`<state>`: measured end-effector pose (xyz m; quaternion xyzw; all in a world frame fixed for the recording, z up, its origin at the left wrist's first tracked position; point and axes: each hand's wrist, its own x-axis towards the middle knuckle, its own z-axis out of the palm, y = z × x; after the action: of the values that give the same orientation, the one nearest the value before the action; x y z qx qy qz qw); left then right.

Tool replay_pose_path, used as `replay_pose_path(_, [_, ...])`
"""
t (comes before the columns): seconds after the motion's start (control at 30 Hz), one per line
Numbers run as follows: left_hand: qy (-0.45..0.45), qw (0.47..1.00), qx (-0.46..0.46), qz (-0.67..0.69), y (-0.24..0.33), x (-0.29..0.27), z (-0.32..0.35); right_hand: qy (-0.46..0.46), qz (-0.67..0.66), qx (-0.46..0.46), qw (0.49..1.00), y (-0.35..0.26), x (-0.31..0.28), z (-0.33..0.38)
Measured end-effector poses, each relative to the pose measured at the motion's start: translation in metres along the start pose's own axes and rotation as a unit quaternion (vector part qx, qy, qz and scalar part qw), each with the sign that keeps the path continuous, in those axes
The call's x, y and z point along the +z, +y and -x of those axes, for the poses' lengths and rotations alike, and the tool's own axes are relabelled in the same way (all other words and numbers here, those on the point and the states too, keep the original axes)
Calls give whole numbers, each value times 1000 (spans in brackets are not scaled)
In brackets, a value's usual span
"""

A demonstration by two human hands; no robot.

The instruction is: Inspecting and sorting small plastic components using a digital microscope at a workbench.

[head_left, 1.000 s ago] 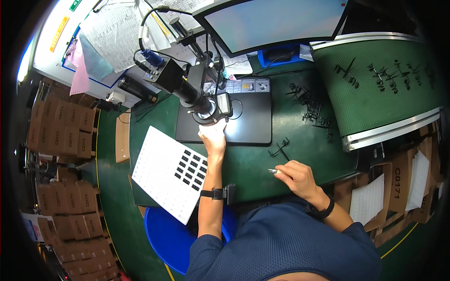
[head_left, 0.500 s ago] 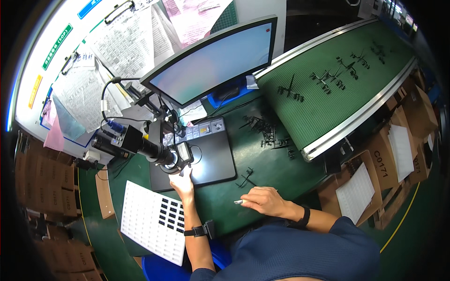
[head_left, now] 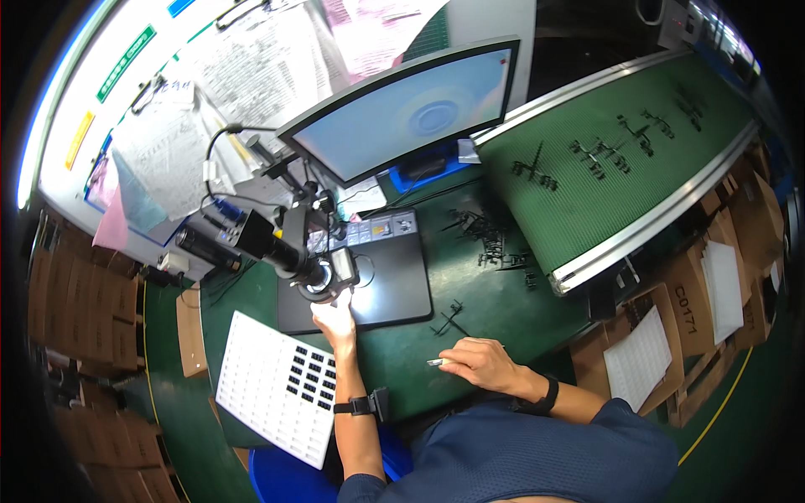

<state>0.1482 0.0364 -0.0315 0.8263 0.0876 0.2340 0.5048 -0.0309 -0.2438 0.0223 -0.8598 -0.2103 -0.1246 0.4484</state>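
My left hand [head_left: 337, 323] is under the ring-lit lens of a black microscope camera [head_left: 289, 261], at the front of a dark base plate [head_left: 394, 289]. Its fingers look pinched together, but glare and the lens hide what they hold. A blurred, ringed round shape shows on the monitor [head_left: 419, 109]. My right hand [head_left: 480, 363], near the table's front edge, is closed around a slim silver-white tool [head_left: 435, 362] whose tip points left. Just beyond that hand lies a small black branched plastic piece [head_left: 450, 318].
Left of my left forearm lies a white tray [head_left: 272, 386] with black parts in some pockets. More black branched pieces [head_left: 490, 239] are heaped by the green conveyor [head_left: 579, 218], which carries several. Open cartons [head_left: 662, 327] stand at the right.
The monitor has gone from a blank pale picture to a ringed round shape. My left hand has shifted slightly under the lens. The whole view has moved a little; my right hand keeps its tool.
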Motion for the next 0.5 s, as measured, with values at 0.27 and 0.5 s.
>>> replay_pose_path(0.27, [-177, 964, -104, 166, 21, -34, 34, -20, -6, 38, 999, -10, -1, -5])
replay_pose_path(0.5, [76, 984, -150, 59, -16, -147, 67, -44, -20, 31, 998, -7, -3, -5])
